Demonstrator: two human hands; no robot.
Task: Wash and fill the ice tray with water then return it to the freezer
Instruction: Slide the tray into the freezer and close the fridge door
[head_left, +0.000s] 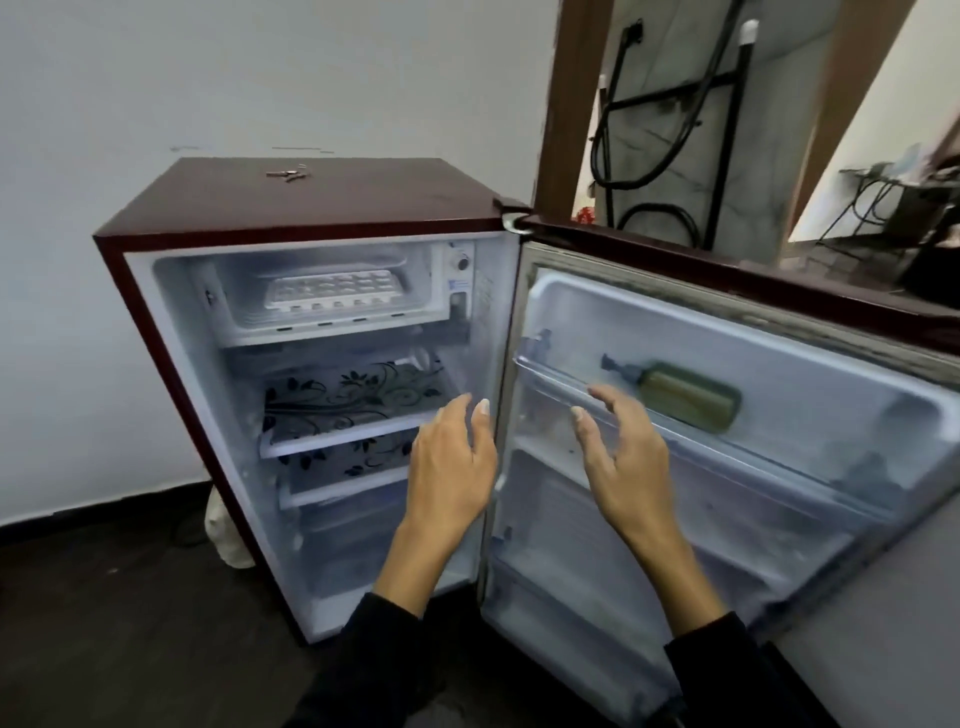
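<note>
A: Where was the ice tray (332, 292) at that moment?

B: It lay flat in the freezer compartment (249, 291) at the top of the small maroon fridge (291, 208), white and sitting toward the front of the compartment floor. Nobody was touching it.

A: And the hands?

B: Both were raised in front of the open fridge, well below the tray. The left hand (451, 467) hovered before the inner shelves, fingers loosely spread and holding nothing. The right hand (621, 462) was just beside it, in front of the door (727, 467), fingers relaxed and slightly bent, also empty. Dark sleeves covered both forearms.

A: Was the door fully open?

B: It stood swung wide to the right. A greenish bottle (685, 397) with a dark pump top lay on its side in the upper door rack (561, 382).

A: Anything else inside?

B: Glass shelves (337, 415) with a black floral print sat below the freezer. A dial (461, 262) showed on the right wall by the freezer. Some small metal things (287, 174) rested on the fridge's top, maybe keys, but the blur left me unsure.
</note>
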